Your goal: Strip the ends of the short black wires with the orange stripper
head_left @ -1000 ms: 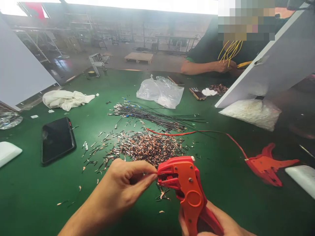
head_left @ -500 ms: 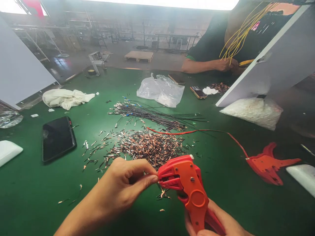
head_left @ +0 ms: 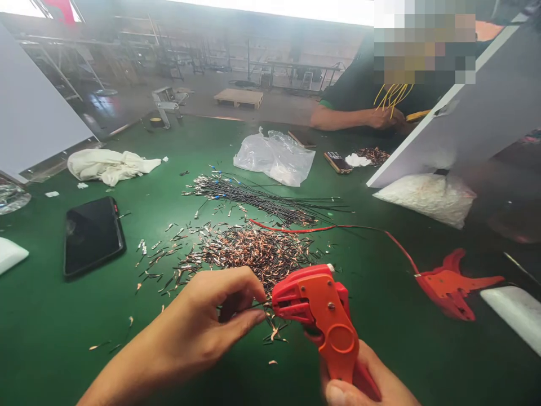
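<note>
Head view: I see a thin dark wire piece (head_left: pixel 257 305) pinched between the thumb and fingers of my left hand (head_left: pixel 215 321), its free end running into the mouth of the red-and-orange plastic wire stripper (head_left: pixel 323 321). My right hand (head_left: pixel 363 383) grips the stripper's handles from below, low at the frame's edge; the fingers are wrapped round the handles, but I cannot tell how hard they squeeze. The stripper and wire hang just above the green table mat (head_left: pixel 401 344), near its front edge.

Just beyond my left hand lies a heap of short copper-tipped wire offcuts (head_left: pixel 249 251), and behind that a bundle of long thin black wires (head_left: pixel 262 200) laid flat. A red cord (head_left: pixel 359 228) runs from the bundle's side to a second red stripper tool (head_left: pixel 452 285) lying on the right.

To the left lie a black phone (head_left: pixel 92 235) face up and a crumpled white cloth (head_left: pixel 107 164). Farther back sits a clear plastic bag (head_left: pixel 276 158). Across the table a co-worker's hand (head_left: pixel 382 118) holds yellow wires (head_left: pixel 393 96).
</note>
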### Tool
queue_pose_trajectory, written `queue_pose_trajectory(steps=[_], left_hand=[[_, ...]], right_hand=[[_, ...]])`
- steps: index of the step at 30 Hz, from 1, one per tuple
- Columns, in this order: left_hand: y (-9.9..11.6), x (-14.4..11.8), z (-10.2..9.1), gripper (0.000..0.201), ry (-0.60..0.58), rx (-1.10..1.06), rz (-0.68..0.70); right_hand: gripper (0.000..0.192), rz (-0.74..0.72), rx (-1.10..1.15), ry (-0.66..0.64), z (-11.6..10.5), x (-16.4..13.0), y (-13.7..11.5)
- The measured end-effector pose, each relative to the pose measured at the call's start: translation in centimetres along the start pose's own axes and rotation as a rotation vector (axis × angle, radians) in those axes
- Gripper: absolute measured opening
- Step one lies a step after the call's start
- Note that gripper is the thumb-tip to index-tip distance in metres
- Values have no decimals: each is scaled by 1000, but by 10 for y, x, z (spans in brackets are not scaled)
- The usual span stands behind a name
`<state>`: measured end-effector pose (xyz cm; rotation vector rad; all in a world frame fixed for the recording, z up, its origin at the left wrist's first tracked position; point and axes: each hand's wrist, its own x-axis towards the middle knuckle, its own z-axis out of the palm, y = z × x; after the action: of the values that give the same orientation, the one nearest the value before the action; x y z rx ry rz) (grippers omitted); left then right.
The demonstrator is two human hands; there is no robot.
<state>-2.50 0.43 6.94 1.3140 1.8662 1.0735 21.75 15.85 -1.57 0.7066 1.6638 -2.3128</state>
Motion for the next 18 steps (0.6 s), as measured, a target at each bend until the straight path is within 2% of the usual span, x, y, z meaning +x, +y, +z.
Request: queue_pose_trajectory(steps=[6, 15, 18], left_hand=[[1, 4, 1, 17, 104, 69, 89], [4, 0, -3, 16, 67, 33, 67], [6, 1, -5, 18, 22, 4, 40]], right_hand=[[52, -51, 2, -108, 4, 9, -13], [50, -93, 24, -267, 15, 11, -32], [49, -91, 22, -234, 21, 7, -44]])
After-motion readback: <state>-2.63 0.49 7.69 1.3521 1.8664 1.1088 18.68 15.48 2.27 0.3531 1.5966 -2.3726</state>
